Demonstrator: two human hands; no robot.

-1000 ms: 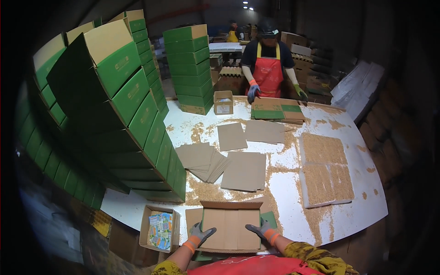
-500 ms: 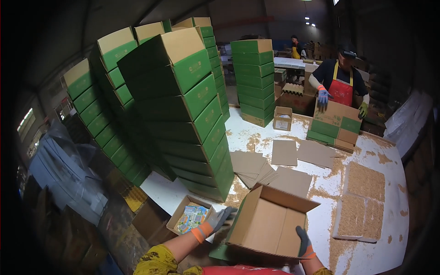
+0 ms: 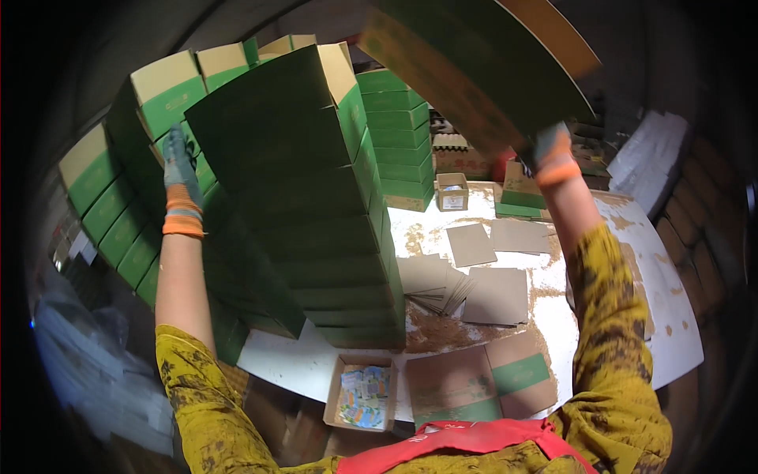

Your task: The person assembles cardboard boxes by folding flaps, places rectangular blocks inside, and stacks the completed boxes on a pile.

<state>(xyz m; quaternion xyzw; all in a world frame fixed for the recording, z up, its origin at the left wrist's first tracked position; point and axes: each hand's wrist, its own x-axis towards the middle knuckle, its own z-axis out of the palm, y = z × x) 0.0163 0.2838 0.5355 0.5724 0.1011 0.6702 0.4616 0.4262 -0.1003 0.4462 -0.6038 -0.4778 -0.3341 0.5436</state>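
Observation:
Raised high on the right, my right hand (image 3: 555,152) in a grey and orange glove grips the lower edge of a green and brown cardboard box (image 3: 482,71). The box is tilted and partly cut off by the upper edge; motion blurs it. My left hand (image 3: 181,162), gloved alike, is up at the left with fingers stretched out, next to a stack of green boxes (image 3: 172,107); whether it touches them I cannot tell. Between my arms rises a tall nearer stack of green boxes (image 3: 296,189). Close to me lies a flat folded carton (image 3: 454,379).
A small open box (image 3: 332,411) of colourful printed cards stands at the table's near edge. Brown cardboard sheets (image 3: 496,296) and sawdust lie on the white table (image 3: 667,316). Behind are another green stack (image 3: 399,142) and a small carton (image 3: 452,192). The co-worker is mostly hidden by the raised box.
The open box went from low in front of me to high up, in my right hand. My left hand rose from beside the card box to the stacks. A flat carton now shows below.

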